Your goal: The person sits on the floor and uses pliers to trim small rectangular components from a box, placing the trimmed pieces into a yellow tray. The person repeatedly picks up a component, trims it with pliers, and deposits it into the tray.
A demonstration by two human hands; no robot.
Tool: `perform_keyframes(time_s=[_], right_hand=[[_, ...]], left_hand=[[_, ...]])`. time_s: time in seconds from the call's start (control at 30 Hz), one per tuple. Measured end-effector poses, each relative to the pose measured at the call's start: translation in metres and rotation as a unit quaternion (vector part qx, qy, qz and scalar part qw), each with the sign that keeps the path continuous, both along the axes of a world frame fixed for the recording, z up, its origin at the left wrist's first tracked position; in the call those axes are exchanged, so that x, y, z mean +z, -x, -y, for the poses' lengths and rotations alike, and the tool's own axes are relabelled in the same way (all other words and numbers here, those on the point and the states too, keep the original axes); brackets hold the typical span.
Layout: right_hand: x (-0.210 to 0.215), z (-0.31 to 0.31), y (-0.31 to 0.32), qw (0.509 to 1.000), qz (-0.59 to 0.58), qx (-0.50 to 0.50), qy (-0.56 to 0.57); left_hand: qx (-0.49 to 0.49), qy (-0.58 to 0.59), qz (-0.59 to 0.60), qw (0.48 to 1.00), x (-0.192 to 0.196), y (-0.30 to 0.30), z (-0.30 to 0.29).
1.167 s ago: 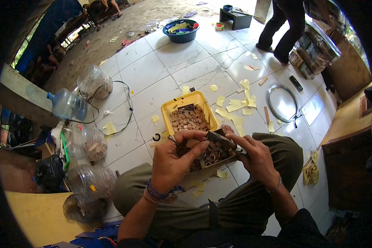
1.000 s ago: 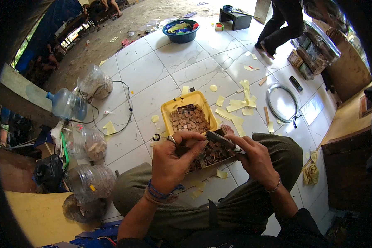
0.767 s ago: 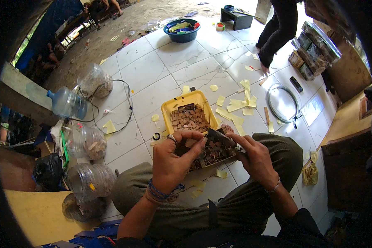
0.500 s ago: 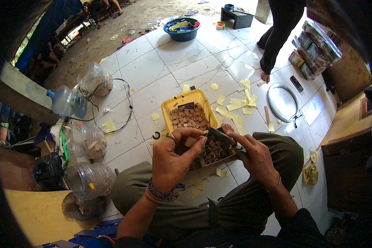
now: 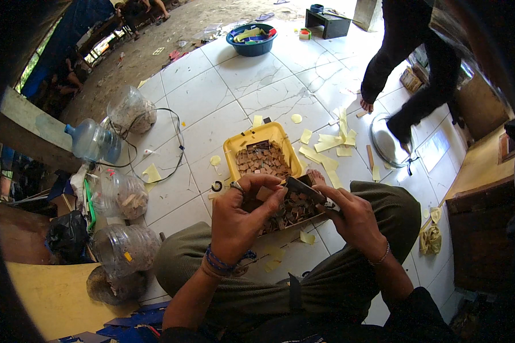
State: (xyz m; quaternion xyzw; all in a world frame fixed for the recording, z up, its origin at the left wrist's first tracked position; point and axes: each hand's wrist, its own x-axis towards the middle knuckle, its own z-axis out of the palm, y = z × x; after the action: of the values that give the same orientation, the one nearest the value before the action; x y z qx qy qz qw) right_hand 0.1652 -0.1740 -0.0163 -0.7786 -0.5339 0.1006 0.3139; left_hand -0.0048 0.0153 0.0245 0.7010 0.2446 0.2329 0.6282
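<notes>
Two hands over lap. Left hand (image 5: pixel 241 217) fingers curled, pinching small brown piece (image 5: pixel 264 193) at fingertips. Right hand (image 5: pixel 352 214) closed on knife (image 5: pixel 304 190), blade touching piece. Cardboard box (image 5: pixel 292 210) of pieces just below; yellow tray (image 5: pixel 234 155) beyond, far side.

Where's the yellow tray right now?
Head view, centre: the yellow tray sits on the white tiled floor just beyond the left hand, holding brown pieces.

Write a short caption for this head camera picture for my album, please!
Sitting on white tiles, left hand pinches a small brown piece against the right hand's blade.
</notes>
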Motion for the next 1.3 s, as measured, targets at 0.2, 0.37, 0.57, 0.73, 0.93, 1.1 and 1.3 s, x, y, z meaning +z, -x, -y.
perform_keyframes(time_s=[0.2,0.37,0.57,0.73,0.93,1.1,1.3], right_hand=[[0.007,0.012,-0.005,0.94,-0.309,0.087,0.117],[0.025,0.02,-0.013,0.753,-0.597,0.212,0.179],[0.022,0.007,-0.009,0.881,-0.47,-0.051,0.033],[0.024,0.012,-0.023,0.72,-0.629,-0.185,-0.229],[0.034,0.012,-0.029,0.564,-0.733,-0.294,-0.239],[0.034,0.019,-0.033,0.521,-0.765,-0.278,-0.256],[0.036,0.02,-0.043,0.471,-0.794,-0.233,-0.306]], left_hand=[[-0.058,-0.025,0.036,0.997,-0.004,0.002,-0.012],[-0.134,0.024,0.03,0.99,0.002,0.018,-0.015],[-0.105,-0.137,0.032,0.984,-0.001,0.009,-0.016],[-0.222,-0.234,-0.087,0.943,-0.018,-0.013,-0.028],[-0.408,-0.296,-0.115,0.856,-0.095,-0.073,-0.041],[-0.337,-0.437,-0.218,0.805,-0.197,-0.132,-0.075],[-0.328,-0.415,-0.481,0.699,-0.326,-0.156,-0.153]])
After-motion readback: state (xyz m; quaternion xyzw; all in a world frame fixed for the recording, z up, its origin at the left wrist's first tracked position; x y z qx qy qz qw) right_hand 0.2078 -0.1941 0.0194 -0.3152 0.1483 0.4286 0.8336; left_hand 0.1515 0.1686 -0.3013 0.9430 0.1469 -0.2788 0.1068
